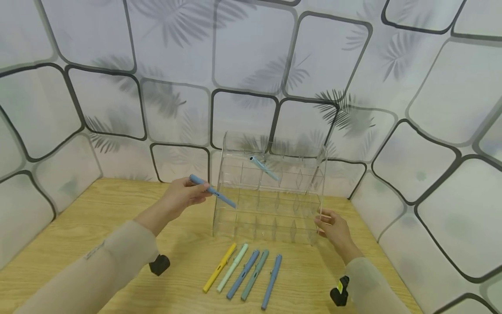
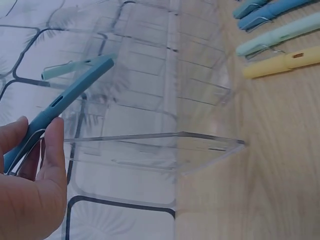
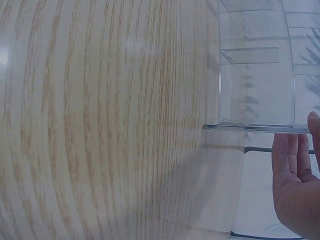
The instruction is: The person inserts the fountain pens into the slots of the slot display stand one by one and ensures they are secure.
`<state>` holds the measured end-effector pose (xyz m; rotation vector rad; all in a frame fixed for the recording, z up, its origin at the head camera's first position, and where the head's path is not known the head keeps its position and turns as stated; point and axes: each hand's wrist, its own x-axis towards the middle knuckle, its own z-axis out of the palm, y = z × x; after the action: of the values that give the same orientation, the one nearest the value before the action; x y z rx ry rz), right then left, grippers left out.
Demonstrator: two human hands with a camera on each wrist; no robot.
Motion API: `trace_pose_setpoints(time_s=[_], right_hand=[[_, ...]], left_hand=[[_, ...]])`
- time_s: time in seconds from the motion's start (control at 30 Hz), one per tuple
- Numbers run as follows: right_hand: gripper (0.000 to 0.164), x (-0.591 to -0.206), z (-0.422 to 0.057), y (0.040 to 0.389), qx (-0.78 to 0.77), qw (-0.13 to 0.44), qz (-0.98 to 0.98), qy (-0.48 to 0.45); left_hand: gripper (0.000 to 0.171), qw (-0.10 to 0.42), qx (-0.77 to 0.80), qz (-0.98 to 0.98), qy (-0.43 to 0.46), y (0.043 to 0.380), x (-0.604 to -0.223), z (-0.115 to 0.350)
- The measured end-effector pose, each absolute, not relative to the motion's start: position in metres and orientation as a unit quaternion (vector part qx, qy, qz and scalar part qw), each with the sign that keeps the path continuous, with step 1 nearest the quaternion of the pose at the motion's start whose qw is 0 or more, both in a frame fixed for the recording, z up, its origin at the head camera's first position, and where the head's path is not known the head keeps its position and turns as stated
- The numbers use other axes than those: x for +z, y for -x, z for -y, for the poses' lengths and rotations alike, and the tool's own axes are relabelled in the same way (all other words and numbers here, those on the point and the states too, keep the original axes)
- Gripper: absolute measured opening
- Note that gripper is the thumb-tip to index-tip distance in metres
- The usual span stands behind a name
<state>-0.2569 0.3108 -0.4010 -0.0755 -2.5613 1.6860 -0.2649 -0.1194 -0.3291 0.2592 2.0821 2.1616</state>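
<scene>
Nearest, on the wood-grain desk [image 1: 184, 270], five pens are laid side by side between seven and six o'clock of the clear tiered rack [image 1: 266, 214], their upper ends turned towards one o'clock: a yellow pen [image 1: 219, 267], a mint pen [image 1: 233, 267], a blue pen [image 1: 243, 274], a grey-green pen [image 1: 255, 275] and, set slightly apart, a second blue pen [image 1: 271, 283]. At four o'clock, the right hand [image 1: 335, 227] is rested against the rack's side wall; whether that wall is pinched by thumb and fingers cannot be told. At nine o'clock, a third blue pen [image 1: 221, 196] is held up off the desk, pinched between thumb and fingers of the left hand [image 1: 184, 195], with its free end pointed to four o'clock. The rack is stood upright and divided into small compartments. Towards its twelve o'clock, a light-blue pen [image 1: 264, 168] is lodged slantwise in an upper tier; the exact compartment cannot be made out. Farthest back, a white backdrop [image 1: 251, 48] is patterned with dark rounded squares and leaf fronds.
</scene>
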Motion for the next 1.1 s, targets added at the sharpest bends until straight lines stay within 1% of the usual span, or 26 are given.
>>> trace_pose_setpoints(time_s=[0.3,0.5,0.6,0.83,0.93,1.1], right_hand=[[0.045,-0.402,-0.312,0.256,0.548,0.039,0.835,0.019],[0.046,-0.402,-0.312,0.257,0.548,0.039,0.836,0.022],[0.047,-0.402,-0.311,0.257,0.547,0.04,0.836,0.023],[0.046,-0.403,-0.311,0.257,0.548,0.042,0.835,0.026],[0.046,-0.403,-0.311,0.257,0.549,0.044,0.834,0.03],[0.046,-0.403,-0.31,0.257,0.549,0.044,0.834,0.032]], left_hand=[[0.019,-0.007,0.753,-0.656,-0.053,0.283,-0.303,0.108],[0.014,-0.04,0.762,-0.646,-0.025,0.292,-0.288,0.095],[0.015,-0.059,0.764,-0.643,-0.014,0.295,-0.283,0.088],[0.026,-0.113,0.756,-0.645,0.006,0.306,-0.278,0.071],[0.024,-0.129,0.737,-0.663,0.01,0.309,-0.278,0.064],[0.022,-0.141,0.705,-0.695,0.015,0.313,-0.279,0.056]])
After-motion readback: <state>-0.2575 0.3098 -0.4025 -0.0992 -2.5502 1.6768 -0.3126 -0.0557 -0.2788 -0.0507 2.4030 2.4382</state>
